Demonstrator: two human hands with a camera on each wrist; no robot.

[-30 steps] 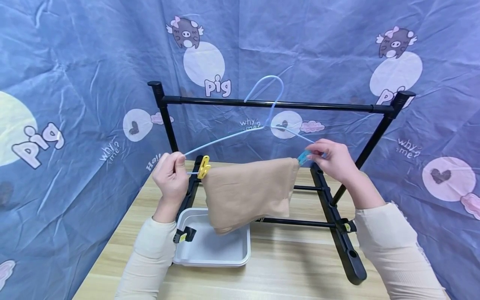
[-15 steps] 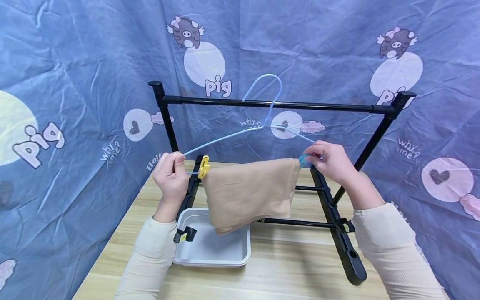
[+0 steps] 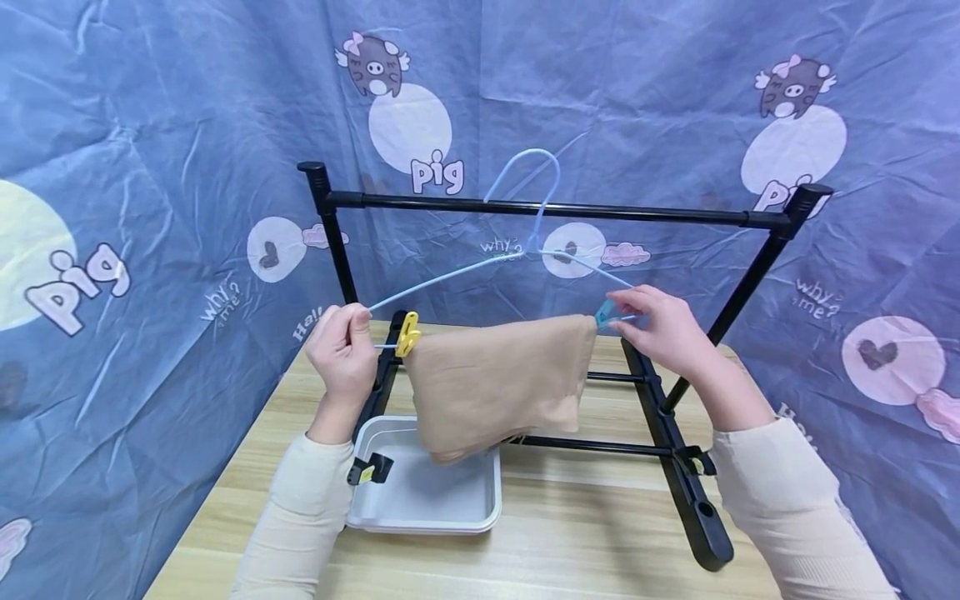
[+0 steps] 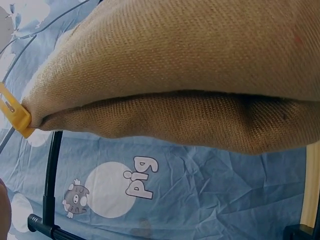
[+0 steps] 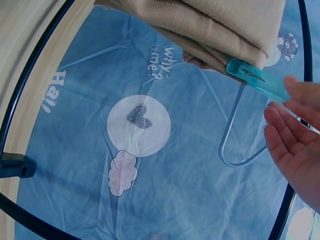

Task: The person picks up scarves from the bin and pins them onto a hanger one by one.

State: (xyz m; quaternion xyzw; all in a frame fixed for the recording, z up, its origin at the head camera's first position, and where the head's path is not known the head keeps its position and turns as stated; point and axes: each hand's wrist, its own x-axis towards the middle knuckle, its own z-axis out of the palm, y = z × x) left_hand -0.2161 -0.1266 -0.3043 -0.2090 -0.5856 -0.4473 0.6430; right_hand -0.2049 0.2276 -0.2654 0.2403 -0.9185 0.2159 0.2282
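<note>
A folded tan cloth (image 3: 502, 383) hangs from the lower bar of a light blue clothes hanger (image 3: 442, 282). A yellow clothespin (image 3: 407, 335) clips the cloth's left corner, and a blue clothespin (image 5: 250, 76) sits on its right corner. My left hand (image 3: 341, 350) grips the hanger's left end with curled fingers. At the blue clothespin, my right hand (image 3: 663, 329) has its thumb and index finger spread apart around the tail end. In the right wrist view a fingertip meets that tail, while the other fingers lie off it.
The hanger's hook goes over the top bar of a black rack (image 3: 637, 211) standing on the wooden table (image 3: 570, 533). A pale grey tray (image 3: 427, 500) sits under the cloth at the left. Blue printed fabric (image 3: 187, 125) surrounds the table.
My right thumb and index finger have spread wider at the blue clothespin. The clothespin and cloth have shifted slightly left, and the hanger's hook likewise. My left hand stays put.
</note>
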